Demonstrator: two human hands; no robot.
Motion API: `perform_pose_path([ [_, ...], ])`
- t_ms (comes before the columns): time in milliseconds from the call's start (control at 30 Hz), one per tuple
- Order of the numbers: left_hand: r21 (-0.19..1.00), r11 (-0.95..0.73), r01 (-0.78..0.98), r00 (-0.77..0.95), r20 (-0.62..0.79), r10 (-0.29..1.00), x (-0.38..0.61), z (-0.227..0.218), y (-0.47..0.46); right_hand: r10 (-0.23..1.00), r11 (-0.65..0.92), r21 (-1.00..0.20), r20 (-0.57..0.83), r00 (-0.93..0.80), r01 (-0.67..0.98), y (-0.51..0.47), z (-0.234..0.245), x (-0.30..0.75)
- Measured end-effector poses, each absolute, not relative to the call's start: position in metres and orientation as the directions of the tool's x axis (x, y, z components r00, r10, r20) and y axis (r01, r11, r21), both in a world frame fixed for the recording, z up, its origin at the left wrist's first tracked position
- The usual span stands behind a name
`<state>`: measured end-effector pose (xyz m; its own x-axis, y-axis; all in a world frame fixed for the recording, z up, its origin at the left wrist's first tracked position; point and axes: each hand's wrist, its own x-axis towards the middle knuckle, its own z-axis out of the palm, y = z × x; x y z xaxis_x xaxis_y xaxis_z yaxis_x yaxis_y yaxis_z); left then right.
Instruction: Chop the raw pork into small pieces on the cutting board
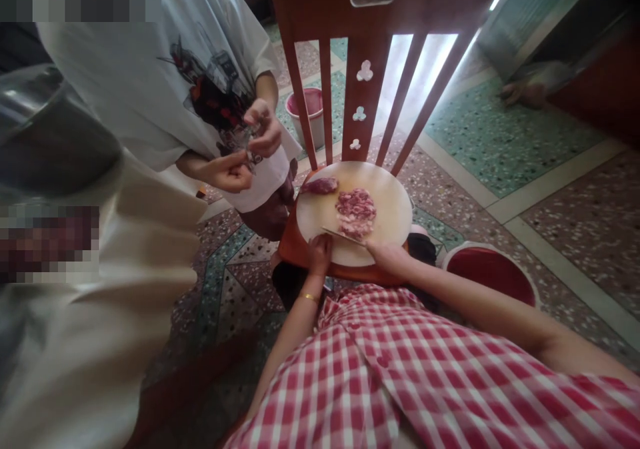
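Note:
A round white cutting board (387,215) rests on the seat of a wooden chair. Chopped meat (356,207) is spread over its middle, and a whole piece of meat (321,185) lies near its far left edge. My right hand (389,257) is closed round the handle of a knife (344,237), whose blade, seen nearly edge-on, lies across the near side of the chopped meat. At the blade's far end is my left hand (320,252), its fingers curled in by the board's near left edge. Whether it grips the blade or something else is hidden.
The chair back (360,95) rises behind the board. A red basin (490,275) stands on the floor at right, and a bucket (313,112) beyond the chair. Close on the left stands a person in a white shirt (220,82), beside a cloth-covered surface (155,229) bearing a metal pot (55,135).

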<state>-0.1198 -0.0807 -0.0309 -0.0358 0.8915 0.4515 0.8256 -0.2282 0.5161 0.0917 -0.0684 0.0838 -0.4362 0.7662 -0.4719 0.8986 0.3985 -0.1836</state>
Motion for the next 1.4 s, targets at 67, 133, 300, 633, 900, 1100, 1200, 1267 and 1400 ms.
perform_pose_path([
  [67, 0.528, -0.269, 0.806, -0.009, 0.465, 0.885, -0.12, -0.028, -0.082, 0.788, 0.358, -0.139, -0.485, -0.378, 0.923, -0.065, 0.088, 0.104],
  [133, 0.531, -0.296, 0.794, 0.013, 0.472, 0.882, -0.12, -0.025, -0.085, 0.807, 0.336, -0.118, -0.476, -0.35, 0.934, -0.062, 0.093, 0.104],
  [300, 0.499, -0.286, 0.818, 0.024, 0.468, 0.884, -0.124, -0.023, -0.092, 0.783, 0.441, -0.21, -0.385, -0.489, 0.872, -0.067, 0.102, 0.078],
  [633, 0.489, -0.327, 0.809, 0.095, 0.44, 0.893, -0.13, -0.034, -0.086, 0.721, 0.498, -0.228, -0.427, -0.546, 0.837, -0.062, 0.091, 0.047],
  [900, 0.479, -0.272, 0.835, 0.061, 0.41, 0.91, -0.129, -0.04, -0.085, 0.706, 0.573, -0.256, -0.328, -0.628, 0.778, -0.047, 0.077, 0.005],
  [1100, 0.483, -0.279, 0.83, 0.057, 0.425, 0.903, -0.126, -0.03, -0.088, 0.766, 0.442, -0.191, -0.428, -0.48, 0.876, -0.06, 0.085, 0.072],
  [1200, 0.498, -0.294, 0.816, 0.05, 0.445, 0.894, -0.127, -0.026, -0.089, 0.799, 0.397, -0.152, -0.428, -0.422, 0.905, -0.063, 0.095, 0.082],
  [1267, 0.492, -0.29, 0.821, 0.04, 0.459, 0.888, -0.127, -0.026, -0.09, 0.78, 0.42, -0.203, -0.418, -0.466, 0.885, -0.065, 0.099, 0.076],
  [1400, 0.467, -0.285, 0.837, 0.036, 0.472, 0.881, -0.128, -0.029, -0.09, 0.726, 0.452, -0.244, -0.458, -0.513, 0.858, -0.068, 0.097, 0.06],
])
